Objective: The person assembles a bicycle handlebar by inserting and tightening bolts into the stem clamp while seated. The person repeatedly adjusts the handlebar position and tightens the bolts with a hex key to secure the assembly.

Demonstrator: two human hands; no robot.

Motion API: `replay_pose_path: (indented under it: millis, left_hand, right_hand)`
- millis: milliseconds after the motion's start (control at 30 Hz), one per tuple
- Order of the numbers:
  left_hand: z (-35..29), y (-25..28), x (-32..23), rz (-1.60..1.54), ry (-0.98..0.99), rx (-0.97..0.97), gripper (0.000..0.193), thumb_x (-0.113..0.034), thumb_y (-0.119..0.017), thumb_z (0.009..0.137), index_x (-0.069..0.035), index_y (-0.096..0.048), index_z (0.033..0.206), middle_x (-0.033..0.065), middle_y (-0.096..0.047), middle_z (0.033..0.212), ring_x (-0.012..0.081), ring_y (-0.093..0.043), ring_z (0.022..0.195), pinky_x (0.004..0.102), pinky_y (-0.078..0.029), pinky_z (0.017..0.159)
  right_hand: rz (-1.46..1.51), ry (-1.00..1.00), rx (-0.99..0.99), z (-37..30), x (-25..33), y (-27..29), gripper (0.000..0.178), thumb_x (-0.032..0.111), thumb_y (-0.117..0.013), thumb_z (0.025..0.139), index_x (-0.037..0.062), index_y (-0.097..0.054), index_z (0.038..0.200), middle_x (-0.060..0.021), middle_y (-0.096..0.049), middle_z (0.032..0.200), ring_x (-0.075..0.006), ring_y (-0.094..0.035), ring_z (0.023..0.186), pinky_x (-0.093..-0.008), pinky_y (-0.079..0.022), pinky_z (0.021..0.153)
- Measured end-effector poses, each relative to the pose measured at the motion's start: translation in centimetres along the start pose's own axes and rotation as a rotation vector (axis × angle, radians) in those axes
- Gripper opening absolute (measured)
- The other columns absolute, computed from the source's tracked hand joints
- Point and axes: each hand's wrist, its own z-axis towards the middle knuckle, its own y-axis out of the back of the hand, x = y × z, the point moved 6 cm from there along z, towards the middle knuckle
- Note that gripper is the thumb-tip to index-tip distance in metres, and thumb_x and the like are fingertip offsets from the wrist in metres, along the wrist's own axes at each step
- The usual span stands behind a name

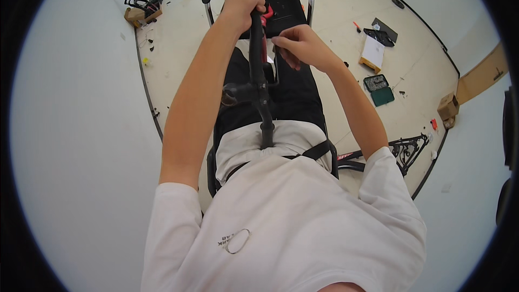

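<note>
A black bicycle handlebar (256, 48) with a stem (238, 94) pointing left runs away from my lap, its near end resting against my shorts. My left hand (246, 2) is wrapped round the far end of the bar, with the thumb stretched to the right. To the right of the bar my right hand (304, 47) has its fingers curled and pinched. A thin dark L-shaped rod, which looks like a hex key (277, 73), runs from the fingertips down to the stem clamp. A red part (264, 43) lies just beyond the bar, half hidden by it.
A black chair (292, 13) stands in front of me. On the floor at right are a green open case (381, 95), a white-topped box (373, 53) and a dark bicycle frame (409, 150). Bicycle parts and a cardboard box (141, 16) lie far left by the wall.
</note>
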Motion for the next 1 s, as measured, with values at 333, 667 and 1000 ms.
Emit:
replay_pose_path:
  millis: [333, 667, 1000]
  left_hand:
    - [0.7, 1.3, 0.4, -0.014, 0.008, -0.05, 0.024, -0.014, -0.063, 0.089, 0.0, -0.05, 0.074, 0.0048, -0.047, 0.064, 0.0095, -0.039, 0.051, 0.0259, -0.034, 0.045]
    - [1.8, 4.7, 1.2, -0.045, 0.04, -0.138, 0.02, -0.013, -0.061, 0.09, 0.0, -0.049, 0.081, 0.0057, -0.048, 0.071, 0.0092, -0.038, 0.052, 0.0259, -0.034, 0.046]
    - [-0.4, 0.1, -0.4, 0.002, 0.012, 0.018, 0.024, -0.015, -0.064, 0.089, 0.002, -0.049, 0.082, 0.0066, -0.048, 0.071, 0.0096, -0.038, 0.053, 0.0266, -0.035, 0.046]
  right_hand:
    - [0.064, 0.318, -0.139, -4.0, 7.6, -2.0, 0.021, 0.017, -0.069, 0.087, -0.0033, -0.066, 0.09, -0.002, -0.059, 0.062, -0.0065, -0.052, 0.044, -0.0222, -0.04, 0.041]
    - [-0.271, 0.187, 0.325, -10.1, -1.4, -7.6, 0.015, 0.012, -0.065, 0.09, -0.0012, -0.071, 0.091, -0.0087, -0.067, 0.067, -0.012, -0.064, 0.052, -0.0233, -0.049, 0.048]
    - [-0.372, 0.291, -0.038, 0.3, -0.9, -1.2, 0.024, 0.009, -0.057, 0.09, 0.0002, -0.066, 0.11, -0.0092, -0.056, 0.059, -0.0177, -0.057, 0.052, -0.0319, -0.046, 0.054]
